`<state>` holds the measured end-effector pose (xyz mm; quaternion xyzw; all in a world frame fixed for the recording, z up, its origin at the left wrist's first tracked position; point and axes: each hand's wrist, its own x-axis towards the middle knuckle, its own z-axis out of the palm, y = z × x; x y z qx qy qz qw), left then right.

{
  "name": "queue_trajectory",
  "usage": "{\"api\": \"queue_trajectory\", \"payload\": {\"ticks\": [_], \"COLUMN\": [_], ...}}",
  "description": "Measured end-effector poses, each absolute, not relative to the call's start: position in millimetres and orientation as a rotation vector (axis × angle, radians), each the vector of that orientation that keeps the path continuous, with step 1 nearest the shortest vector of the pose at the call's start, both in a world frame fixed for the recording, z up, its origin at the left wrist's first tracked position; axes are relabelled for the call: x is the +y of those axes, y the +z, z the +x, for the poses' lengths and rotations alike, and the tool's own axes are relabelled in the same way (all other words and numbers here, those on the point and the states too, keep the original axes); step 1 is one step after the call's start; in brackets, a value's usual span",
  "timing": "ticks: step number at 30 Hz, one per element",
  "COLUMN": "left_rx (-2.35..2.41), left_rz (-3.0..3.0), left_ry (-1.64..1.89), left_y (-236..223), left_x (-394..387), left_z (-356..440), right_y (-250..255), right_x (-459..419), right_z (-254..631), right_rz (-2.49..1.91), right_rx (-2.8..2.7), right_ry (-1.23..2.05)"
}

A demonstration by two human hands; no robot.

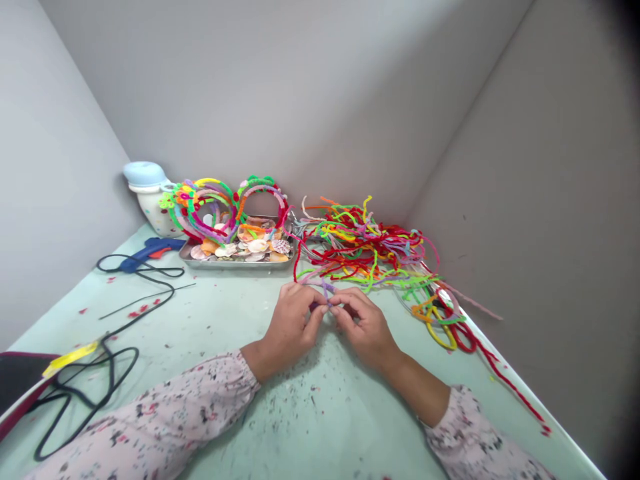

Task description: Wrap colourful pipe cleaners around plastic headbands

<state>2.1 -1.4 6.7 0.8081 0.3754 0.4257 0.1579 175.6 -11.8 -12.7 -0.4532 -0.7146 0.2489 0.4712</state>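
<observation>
Above the middle of the table, my left hand (299,320) and my right hand (364,325) meet fingertip to fingertip. Both pinch a purple pipe cleaner (326,288), and a short length of it rises between the fingers. A pale pink and purple arc behind the knuckles may belong to the same piece; my fingers hide the rest. Just beyond my hands lies a tangled heap of pipe cleaners (360,243) in red, green, yellow, orange and pink.
A metal tray (240,265) holds seashells (257,247) and headbands (205,207) wrapped in pipe cleaner. A blue glue gun (150,252), a black cord (113,330) and a white cup with blue lid (147,175) are left. Scissors with red handles (463,337) lie right.
</observation>
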Motion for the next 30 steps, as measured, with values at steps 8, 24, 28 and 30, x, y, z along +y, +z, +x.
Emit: {"api": "queue_trajectory", "payload": {"ticks": [8, 24, 28, 30], "left_rx": [1.055, 1.038, 1.044, 1.049], "left_rz": [2.332, 2.354, 2.351, 2.360], "left_ry": [1.213, 1.212, 1.208, 1.196], "left_y": [5.9, 4.3, 4.6, 4.3], "left_x": [-1.0, 0.3, 0.2, 0.3], "left_z": [2.1, 2.1, 1.7, 1.5], "right_y": [-10.1, -10.4, -12.4, -11.7], "right_x": [-13.2, -10.3, -8.9, -9.2], "right_z": [173.5, 174.4, 174.3, 175.0], "right_rz": [-1.078, -1.069, -1.061, -1.060], "right_rx": [-1.684, -1.574, -1.557, -1.580], "right_ry": [0.743, 0.953, 0.931, 0.931]}}
